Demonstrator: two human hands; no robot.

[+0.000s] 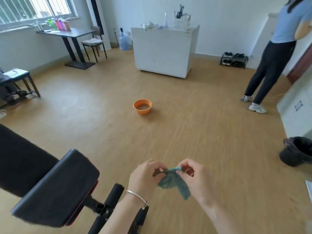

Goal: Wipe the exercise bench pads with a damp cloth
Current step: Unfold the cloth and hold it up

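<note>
Right of the bench pad [55,188], the left hand [145,174] and right hand [195,178] pinch the cloth [173,181], fingers [186,163] clamped on it. Wiping appears not yet begun.

No text can be read anywhere. The dark marks on the white cabinet [298,105] front at the right are too blurred. The coloured bottles [60,24] by the window and the water jug [125,41] show no legible labels. The paper [12,73] on the left chair [25,75] is illegible.
</note>
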